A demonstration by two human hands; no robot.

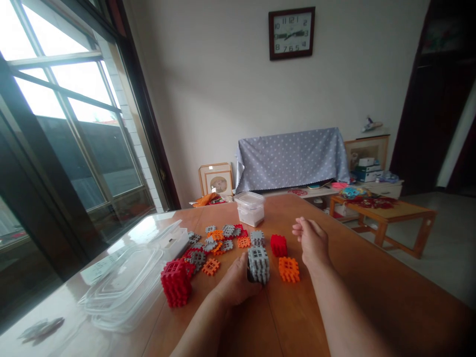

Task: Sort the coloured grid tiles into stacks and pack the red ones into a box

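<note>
My left hand [235, 282] is closed around a grey block cube [259, 264] that rests on the wooden table [357, 277]. My right hand [311, 239] lies on the table just right of it, fingers loosely curled with nothing in them. A small red cube [278, 245] and an orange cube [289, 269] sit between the hands. A taller red stack of blocks [176, 282] stands to the left. Several loose grey, orange and red waffle pieces [217, 241] are scattered behind.
Clear plastic containers [126, 287] lie at the table's left side, and a lidded clear tub [250, 208] stands at the far edge. A window runs along the left. A low wooden table [386, 210] and a covered cabinet [292, 156] stand beyond.
</note>
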